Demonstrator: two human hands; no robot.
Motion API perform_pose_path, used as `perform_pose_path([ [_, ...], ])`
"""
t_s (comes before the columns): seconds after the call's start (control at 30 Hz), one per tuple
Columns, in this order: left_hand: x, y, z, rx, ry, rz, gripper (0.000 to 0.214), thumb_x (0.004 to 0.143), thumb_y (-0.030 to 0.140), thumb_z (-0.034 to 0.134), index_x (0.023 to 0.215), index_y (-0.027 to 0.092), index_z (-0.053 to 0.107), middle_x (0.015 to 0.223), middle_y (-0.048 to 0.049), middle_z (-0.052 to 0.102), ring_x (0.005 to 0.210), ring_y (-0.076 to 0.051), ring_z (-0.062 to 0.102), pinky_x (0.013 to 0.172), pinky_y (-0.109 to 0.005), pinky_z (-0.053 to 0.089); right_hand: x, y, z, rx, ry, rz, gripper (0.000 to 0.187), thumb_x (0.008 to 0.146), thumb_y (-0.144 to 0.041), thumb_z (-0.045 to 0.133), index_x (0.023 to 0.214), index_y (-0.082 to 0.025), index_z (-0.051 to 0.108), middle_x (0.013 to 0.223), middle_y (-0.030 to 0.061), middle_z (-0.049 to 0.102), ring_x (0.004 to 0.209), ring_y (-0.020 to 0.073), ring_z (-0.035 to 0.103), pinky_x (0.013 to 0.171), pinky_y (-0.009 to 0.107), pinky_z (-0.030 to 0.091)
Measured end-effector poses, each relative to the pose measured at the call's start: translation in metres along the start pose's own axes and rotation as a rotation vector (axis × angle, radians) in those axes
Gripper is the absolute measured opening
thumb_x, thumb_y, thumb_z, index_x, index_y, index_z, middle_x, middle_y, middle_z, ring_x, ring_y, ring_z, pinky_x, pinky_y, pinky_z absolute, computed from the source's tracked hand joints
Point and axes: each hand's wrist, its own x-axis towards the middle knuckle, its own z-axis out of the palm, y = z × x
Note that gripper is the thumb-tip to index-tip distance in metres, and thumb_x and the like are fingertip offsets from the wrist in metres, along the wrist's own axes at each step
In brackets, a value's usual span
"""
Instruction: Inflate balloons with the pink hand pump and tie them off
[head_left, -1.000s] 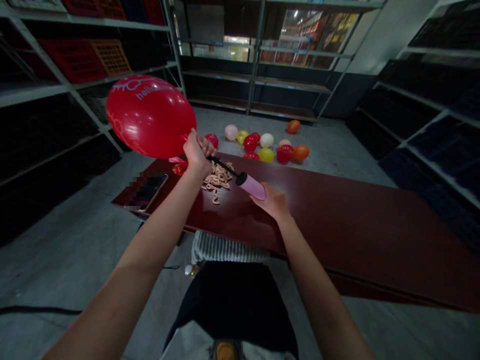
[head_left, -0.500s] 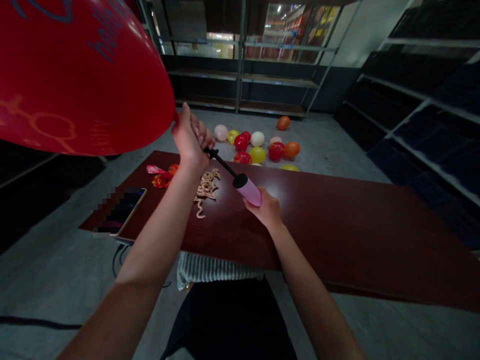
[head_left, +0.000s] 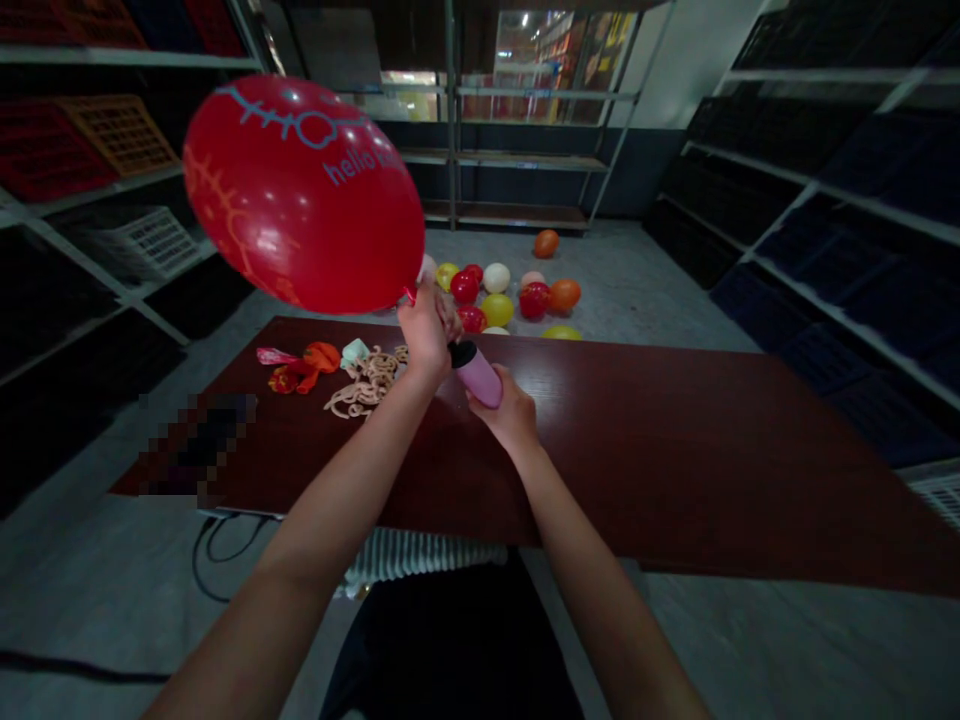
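A large inflated red balloon (head_left: 307,200) with blue and orange print fills the upper left. My left hand (head_left: 427,325) is closed round its neck and the black end of a hand pump, which the fingers mostly hide. My right hand (head_left: 510,410) grips the pink barrel of the balloon pump (head_left: 478,377) over the table. The pump's black collar sits right by my left hand. To the left lie limp orange and red balloons (head_left: 304,367), a heap of beige curly strips (head_left: 367,380) and a pale green piece (head_left: 355,352).
The dark wooden table (head_left: 660,450) stretches to the right. A pixelated dark phone-like object (head_left: 206,440) lies at its left edge. Several inflated balloons (head_left: 496,310) rest on the floor beyond. Shelves with crates (head_left: 150,245) stand left and right, a metal rack (head_left: 517,160) behind.
The pump's black rod has slid into the pink barrel, and my hands are closer together. The red balloon has come down and right, now wholly in view. The camera view has shifted.
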Motion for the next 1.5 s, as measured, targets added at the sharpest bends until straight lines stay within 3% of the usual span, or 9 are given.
perform_pose_path([
  [0.1,-0.001,0.008,-0.012,-0.002,0.071,-0.001,0.055,0.103,0.041,0.052,0.057,0.022,0.03,0.041,0.0075,0.022,0.029,-0.007,0.021,0.033,-0.024,0.02,0.001,-0.001,0.0,0.009,-0.014,-0.053,0.068,0.082,-0.048,0.07,0.144,-0.026,0.048,0.121,0.0062,0.074,0.094,0.0273,0.074,0.076,0.036,0.055],
  [0.27,-0.003,0.029,-0.041,-0.04,0.176,-0.037,0.054,0.104,0.04,0.05,0.059,0.021,0.028,0.041,0.008,0.023,0.03,-0.007,0.021,0.035,-0.023,0.022,-0.004,-0.005,0.004,-0.043,-0.056,-0.175,0.052,0.084,-0.048,0.069,0.129,-0.023,0.06,0.118,0.0074,0.075,0.101,0.0267,0.073,0.079,0.034,0.054],
  [0.57,0.007,0.098,-0.078,-0.086,0.229,-0.01,0.052,0.104,0.034,0.046,0.059,0.02,0.024,0.04,0.0079,0.024,0.03,-0.007,0.022,0.037,-0.023,0.021,-0.011,-0.012,0.002,-0.085,-0.12,-0.285,0.05,0.083,-0.046,0.073,0.124,-0.02,0.063,0.113,0.0088,0.076,0.099,0.0261,0.074,0.079,0.032,0.054],
  [0.7,0.006,0.135,-0.073,-0.091,0.19,0.045,0.051,0.105,0.031,0.043,0.06,0.021,0.022,0.041,0.0069,0.023,0.031,-0.008,0.022,0.037,-0.023,0.021,-0.011,-0.013,0.001,-0.024,-0.105,-0.3,0.051,0.083,-0.044,0.074,0.127,-0.021,0.062,0.117,0.0094,0.075,0.101,0.0271,0.074,0.081,0.034,0.055],
  [0.87,-0.001,0.157,-0.04,-0.026,0.0,0.133,0.053,0.107,0.037,0.042,0.061,0.021,0.021,0.041,0.0068,0.02,0.034,-0.008,0.018,0.04,-0.025,0.017,-0.012,-0.009,0.003,0.064,-0.072,-0.271,0.051,0.082,-0.046,0.074,0.125,-0.022,0.061,0.118,0.0098,0.074,0.1,0.0277,0.074,0.081,0.035,0.056],
  [1.0,0.007,0.137,-0.004,0.016,-0.05,0.198,0.053,0.108,0.039,0.041,0.062,0.022,0.022,0.043,0.0076,0.015,0.035,-0.009,0.012,0.042,-0.028,0.012,-0.01,-0.004,0.001,0.075,-0.045,-0.159,0.046,0.084,-0.049,0.071,0.12,-0.022,0.061,0.102,0.0079,0.077,0.087,0.0266,0.074,0.072,0.033,0.053],
  [1.17,0.027,0.079,0.029,-0.016,-0.003,0.121,0.053,0.103,0.046,0.055,0.064,0.023,0.028,0.05,0.0076,0.018,0.037,-0.007,0.022,0.044,-0.026,0.018,-0.003,0.004,0.001,0.051,0.079,0.015,0.041,0.082,-0.051,0.068,0.11,-0.023,0.062,0.095,0.0073,0.076,0.082,0.0266,0.073,0.068,0.032,0.05],
  [1.37,0.014,-0.003,0.04,0.082,-0.112,0.039,0.059,0.102,0.044,0.055,0.054,0.021,0.03,0.041,0.0064,0.023,0.03,-0.006,0.025,0.036,-0.023,0.017,0.002,0.006,0.004,0.111,0.106,0.168,0.045,0.079,-0.058,0.068,0.107,-0.023,0.062,0.088,0.0064,0.075,0.078,0.0276,0.072,0.065,0.032,0.047],
  [1.5,0.001,-0.022,0.036,0.12,-0.11,0.03,0.06,0.106,0.03,0.045,0.05,0.022,0.028,0.034,0.0059,0.023,0.026,-0.007,0.024,0.031,-0.023,0.017,0.003,0.008,0.005,0.113,0.101,0.176,0.048,0.078,-0.059,0.067,0.11,-0.023,0.062,0.087,0.0057,0.075,0.078,0.0276,0.072,0.064,0.032,0.047],
])
